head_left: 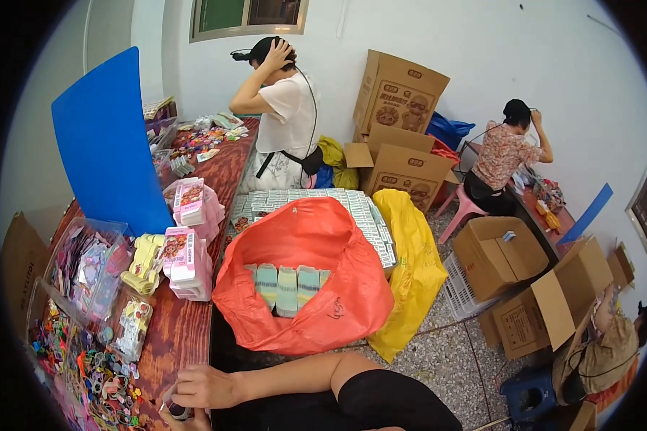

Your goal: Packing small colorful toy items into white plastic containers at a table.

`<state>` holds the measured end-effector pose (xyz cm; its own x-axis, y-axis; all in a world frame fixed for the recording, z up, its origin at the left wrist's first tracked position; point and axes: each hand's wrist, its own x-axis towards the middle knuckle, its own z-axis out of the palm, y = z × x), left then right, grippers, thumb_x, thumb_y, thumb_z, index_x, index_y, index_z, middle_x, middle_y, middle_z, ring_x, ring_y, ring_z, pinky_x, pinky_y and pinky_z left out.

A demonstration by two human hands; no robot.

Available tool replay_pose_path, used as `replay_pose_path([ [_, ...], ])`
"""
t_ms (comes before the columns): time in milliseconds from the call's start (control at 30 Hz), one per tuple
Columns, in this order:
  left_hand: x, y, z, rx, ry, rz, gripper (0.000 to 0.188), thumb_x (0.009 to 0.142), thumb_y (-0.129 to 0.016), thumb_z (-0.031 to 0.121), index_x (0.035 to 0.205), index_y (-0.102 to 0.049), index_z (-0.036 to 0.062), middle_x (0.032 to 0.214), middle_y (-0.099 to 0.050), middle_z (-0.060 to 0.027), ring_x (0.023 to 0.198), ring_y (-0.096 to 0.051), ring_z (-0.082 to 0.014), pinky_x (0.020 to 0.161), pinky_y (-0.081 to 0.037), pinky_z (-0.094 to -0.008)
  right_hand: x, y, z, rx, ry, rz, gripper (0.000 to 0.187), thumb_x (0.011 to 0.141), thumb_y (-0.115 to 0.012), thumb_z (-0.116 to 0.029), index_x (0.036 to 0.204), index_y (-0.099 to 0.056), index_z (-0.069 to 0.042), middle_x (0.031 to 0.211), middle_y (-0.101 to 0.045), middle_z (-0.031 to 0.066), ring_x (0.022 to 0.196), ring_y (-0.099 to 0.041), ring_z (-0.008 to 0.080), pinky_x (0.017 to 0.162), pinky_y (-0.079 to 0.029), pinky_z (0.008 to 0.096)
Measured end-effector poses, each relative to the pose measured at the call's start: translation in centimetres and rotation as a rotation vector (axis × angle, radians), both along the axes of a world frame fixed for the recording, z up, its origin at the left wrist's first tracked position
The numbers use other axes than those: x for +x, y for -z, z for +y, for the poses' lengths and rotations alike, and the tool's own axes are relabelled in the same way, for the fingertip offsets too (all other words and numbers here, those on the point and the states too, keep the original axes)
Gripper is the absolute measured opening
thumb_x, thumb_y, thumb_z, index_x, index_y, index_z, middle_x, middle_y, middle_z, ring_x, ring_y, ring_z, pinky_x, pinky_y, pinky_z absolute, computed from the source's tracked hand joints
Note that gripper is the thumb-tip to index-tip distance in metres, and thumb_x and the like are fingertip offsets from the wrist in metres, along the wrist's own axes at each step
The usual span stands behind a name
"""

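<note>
My right hand (207, 388) reaches across from the right to the table's near edge, its fingers curled over a small dark, roundish object (180, 410). Only part of my left hand (188, 422) shows at the lower edge, just under the right one and closed about the same object. What that object is, I cannot make out. Beside the hands lies a heap of small colourful trinkets (97, 366). Further up the table are a clear pack of pale pieces (132, 327), a yellow bundle (145, 264) and stacked pink-and-white packs (188, 262).
A red sack (302, 330) of banded bundles (287, 291) stands right of the wooden table (169, 337), with a yellow sack (406, 287) beyond. A blue board (111, 144) rises at left. Cardboard boxes (499, 258) and three other people (287, 115) are around the room.
</note>
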<state>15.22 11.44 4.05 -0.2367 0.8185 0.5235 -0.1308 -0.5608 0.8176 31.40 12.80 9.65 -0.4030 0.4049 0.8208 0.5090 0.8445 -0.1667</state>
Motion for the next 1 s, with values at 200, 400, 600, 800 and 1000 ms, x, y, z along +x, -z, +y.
replay_pose_path([
  [200,0.1,-3.3,-1.7,0.107,-0.399,0.783,0.056,0.077,-0.091,0.029,0.112,-0.061,-0.0022,0.105,-0.066,-0.0179,0.088,-0.067,-0.0296,0.076,-0.057,-0.0383,-0.2,-0.3,-0.7,-0.031,-0.014,0.027,0.024,0.074,-0.063,-0.018,0.095,-0.06,-0.008,0.086,-0.054,0.0034,0.085,-0.055,0.024,0.072,-0.045,0.0372],
  [400,1.1,-3.4,-1.8,0.053,-0.244,0.448,0.061,0.075,-0.091,0.037,0.111,-0.061,-0.0018,0.101,-0.066,-0.0197,0.085,-0.067,-0.0341,0.074,-0.056,-0.0402,-0.3,0.2,-0.8,-0.05,-0.022,0.039,0.022,0.075,-0.064,-0.021,0.092,-0.059,-0.008,0.091,-0.056,0.0041,0.085,-0.056,0.0236,0.072,-0.045,0.0372],
  [600,-0.2,-1.9,-0.7,0.309,-0.429,0.836,0.062,0.074,-0.09,0.044,0.105,-0.063,-0.0035,0.096,-0.066,-0.021,0.081,-0.065,-0.0396,0.072,-0.054,-0.0467,0.3,0.4,-0.9,-0.091,-0.009,-0.017,0.017,0.08,-0.063,-0.02,0.091,-0.06,-0.008,0.097,-0.059,0.0056,0.086,-0.059,0.0245,0.072,-0.046,0.0382],
  [800,0.1,-2.7,-0.6,0.409,-0.459,0.914,0.06,0.076,-0.088,0.044,0.103,-0.064,-0.0037,0.094,-0.066,-0.0211,0.079,-0.064,-0.0408,0.07,-0.053,-0.0484,1.0,0.6,-1.2,-0.14,0.036,0.009,0.011,0.08,-0.061,-0.018,0.085,-0.06,-0.008,0.087,-0.056,0.0059,0.085,-0.059,0.0248,0.072,-0.047,0.0389],
  [1000,0.6,-3.8,-0.7,0.467,-0.433,0.943,0.057,0.079,-0.085,0.044,0.101,-0.064,-0.004,0.091,-0.065,-0.0209,0.077,-0.063,-0.0423,0.069,-0.052,-0.0498,1.1,0.1,-1.9,-0.148,0.136,-0.019,0.009,0.079,-0.062,-0.017,0.08,-0.06,-0.008,0.083,-0.055,0.0057,0.082,-0.058,0.0245,0.07,-0.047,0.0381],
])
